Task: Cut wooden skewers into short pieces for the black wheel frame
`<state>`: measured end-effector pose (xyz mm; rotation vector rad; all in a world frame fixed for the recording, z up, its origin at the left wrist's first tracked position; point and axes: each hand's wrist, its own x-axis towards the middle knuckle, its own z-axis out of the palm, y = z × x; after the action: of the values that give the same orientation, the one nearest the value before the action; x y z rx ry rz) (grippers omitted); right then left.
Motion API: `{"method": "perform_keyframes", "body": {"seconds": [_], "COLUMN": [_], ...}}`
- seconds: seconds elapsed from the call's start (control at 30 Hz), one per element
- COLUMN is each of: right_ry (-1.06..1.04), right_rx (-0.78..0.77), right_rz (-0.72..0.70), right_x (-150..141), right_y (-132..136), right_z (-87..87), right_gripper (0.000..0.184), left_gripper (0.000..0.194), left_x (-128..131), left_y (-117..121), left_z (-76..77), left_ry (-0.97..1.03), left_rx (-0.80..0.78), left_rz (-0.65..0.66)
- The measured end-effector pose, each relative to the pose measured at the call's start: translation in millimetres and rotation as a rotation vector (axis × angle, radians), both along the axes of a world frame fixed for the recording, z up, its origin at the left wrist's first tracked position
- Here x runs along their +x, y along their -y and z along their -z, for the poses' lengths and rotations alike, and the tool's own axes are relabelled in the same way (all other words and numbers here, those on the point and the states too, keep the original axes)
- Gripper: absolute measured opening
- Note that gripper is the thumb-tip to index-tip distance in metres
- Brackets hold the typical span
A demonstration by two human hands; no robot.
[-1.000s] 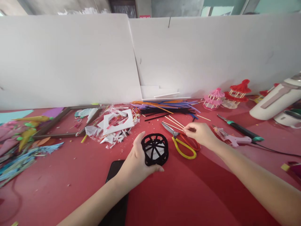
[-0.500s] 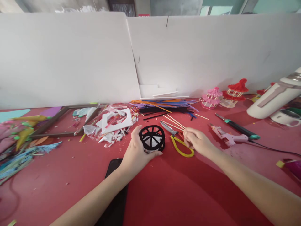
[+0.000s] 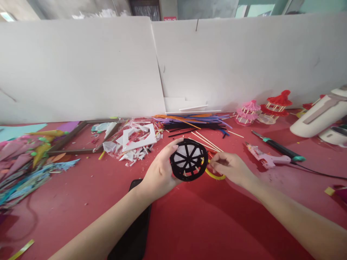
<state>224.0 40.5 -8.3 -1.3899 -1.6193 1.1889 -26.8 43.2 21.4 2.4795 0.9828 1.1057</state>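
I have my left hand (image 3: 161, 171) curved around the left edge of a black, round, fuzzy spoked frame (image 3: 187, 160), holding it; its spokes already meet at the hub, though what remains unfinished I can't tell. Right of it, my right hand (image 3: 226, 167) curls its fingers narrowly by yellow-handled scissors (image 3: 216, 177) and thin, pale wooden sticks (image 3: 207, 141); whether they pinch anything, I can't tell.

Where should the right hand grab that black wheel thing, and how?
Probably pinch the black wheel by the right side of its rim, coming from the right. The left hand grips the left side, the right edge is uncovered, and the right hand is beside it.
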Motion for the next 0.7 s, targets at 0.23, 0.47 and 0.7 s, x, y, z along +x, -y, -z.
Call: {"method": "perform_keyframes", "body": {"seconds": [0.23,0.47,0.7], "right_ry": [-0.023,-0.031,0.190], "right_rx": [0.052,0.268,0.498], "right_rz": [0.020,-0.065,-0.237], "right_x": [0.3,-4.0,-8.5], "right_y": [-0.8,-1.3,3.9], "right_z": [-3.8,1.8,2.1], "right_gripper": [0.033,0.052,0.045], "left_gripper": [0.088,0.103,0.113], "left_x": [-3.9,-2.9,-4.8], "left_y": [0.4,6.3,12.6], "left_z": [7.1,7.4,10.1], "left_ry": [-0.010,-0.008,-0.046], "left_rx": [0.040,-0.097,-0.251], "left_rz": [0.081,0.026,-0.017]}}
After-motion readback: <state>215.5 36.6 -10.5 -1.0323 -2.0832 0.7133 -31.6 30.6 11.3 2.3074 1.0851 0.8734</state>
